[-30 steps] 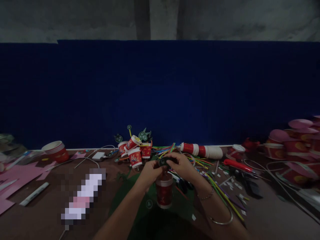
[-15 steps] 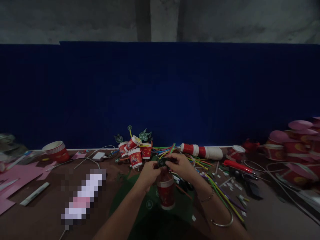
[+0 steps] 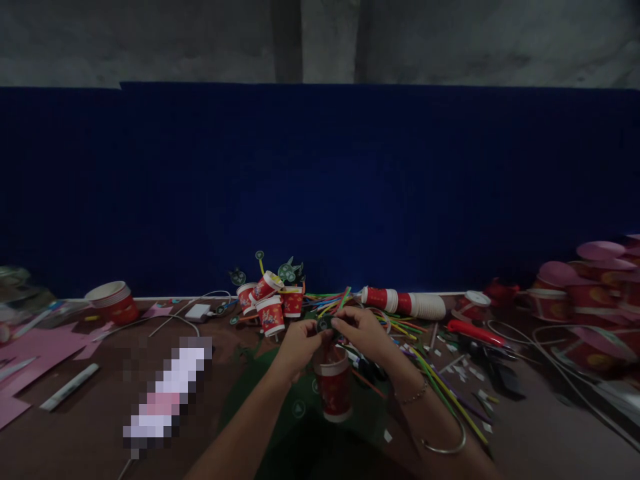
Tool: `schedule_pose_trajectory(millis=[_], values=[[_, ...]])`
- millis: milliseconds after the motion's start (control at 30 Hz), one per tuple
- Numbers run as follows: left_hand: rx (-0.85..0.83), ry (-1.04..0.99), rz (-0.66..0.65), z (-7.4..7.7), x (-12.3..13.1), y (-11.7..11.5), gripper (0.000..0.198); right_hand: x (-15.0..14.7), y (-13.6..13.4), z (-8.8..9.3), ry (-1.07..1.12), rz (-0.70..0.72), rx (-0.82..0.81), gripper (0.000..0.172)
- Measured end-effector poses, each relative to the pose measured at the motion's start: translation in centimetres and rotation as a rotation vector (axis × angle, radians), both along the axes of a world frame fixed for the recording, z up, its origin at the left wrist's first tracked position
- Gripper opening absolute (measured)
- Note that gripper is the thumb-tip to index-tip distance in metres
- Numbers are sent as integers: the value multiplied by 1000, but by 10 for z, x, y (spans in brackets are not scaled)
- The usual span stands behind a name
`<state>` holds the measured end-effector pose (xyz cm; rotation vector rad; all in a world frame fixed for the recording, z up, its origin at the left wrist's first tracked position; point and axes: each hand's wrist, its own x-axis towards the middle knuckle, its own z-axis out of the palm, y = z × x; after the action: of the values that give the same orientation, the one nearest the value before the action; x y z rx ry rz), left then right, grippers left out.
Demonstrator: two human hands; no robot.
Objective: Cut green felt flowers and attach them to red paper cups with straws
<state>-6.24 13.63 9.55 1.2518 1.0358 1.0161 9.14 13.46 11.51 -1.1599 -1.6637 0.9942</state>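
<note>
My left hand (image 3: 299,348) pinches the left edge of a small dark green paper disc (image 3: 324,324) with a pale drawing on it. On the disc's other side, my right hand (image 3: 364,332) grips it between thumb and fingers. Just below the hands stands a red paper cup (image 3: 335,393) with a white rim and base. Something reddish shows between the disc and the cup's mouth, too dim to make out. Under the cup lies a dark green sheet (image 3: 280,417) with pale round drawings.
Behind my left hand are several small red cups (image 3: 271,315) with green cutouts. Coloured sticks (image 3: 450,393) and stacked cups (image 3: 425,305) lie behind and right. A red-handled tool (image 3: 476,331) and cables are farther right. Pink paper (image 3: 50,350) and a marker (image 3: 70,387) lie left.
The disc has shifted and turned slightly between my fingers, and the cup has moved a little. Both hands keep nearly the same place.
</note>
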Motion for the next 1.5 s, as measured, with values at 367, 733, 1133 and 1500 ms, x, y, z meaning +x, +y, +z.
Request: schedule_pose_trajectory(millis=[367, 733, 1133, 1500], values=[[-34, -76, 66, 5, -4, -1, 32, 9, -1, -4, -279, 96, 2, 12], [106, 202, -45, 12, -9, -2, 17, 13, -3, -1, -339, 166, 167, 9], [90, 202, -174, 15, -15, 0, 17, 12, -6, 3, -400, 206, 211, 12], [179, 293, -253, 15, -16, 1, 10, 13, -9, 6, -408, 199, 204, 13]])
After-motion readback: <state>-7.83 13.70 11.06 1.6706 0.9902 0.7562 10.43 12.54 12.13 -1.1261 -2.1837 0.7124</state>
